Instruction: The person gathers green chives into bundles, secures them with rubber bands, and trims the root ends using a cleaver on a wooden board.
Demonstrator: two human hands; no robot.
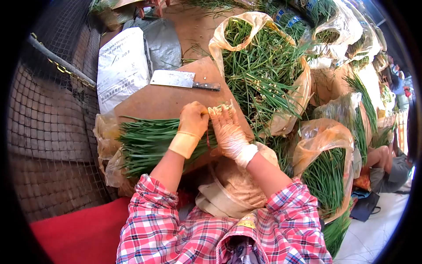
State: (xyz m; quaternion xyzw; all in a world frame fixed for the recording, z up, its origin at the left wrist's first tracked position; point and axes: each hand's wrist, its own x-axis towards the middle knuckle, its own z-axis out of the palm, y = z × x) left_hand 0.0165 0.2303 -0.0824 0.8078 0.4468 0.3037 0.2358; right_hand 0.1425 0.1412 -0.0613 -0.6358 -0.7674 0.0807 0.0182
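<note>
A bundle of long green stalks (pixel 147 140) lies across the brown board (pixel 154 102), its pale ends toward the right. Over the bundle, my left hand (pixel 193 121), in an orange-tinted glove, has its fingers pinched together near the pale ends; what is between them is too small to name. My right hand (pixel 228 130), in a thin pale glove, rests on the pale ends with its fingers extended. A reddish strand hangs between the hands. Beyond them on the board lies a cleaver (pixel 173 79) with a dark handle.
A white printed sack (pixel 123 66) is at the upper left, by netting (pixel 48 127). An open plastic bag (pixel 305 83) of loose green stalks stands right of the board. Another bag (pixel 327 127) holds stalks at lower right. Part of another person (pixel 389 165) shows at the far right.
</note>
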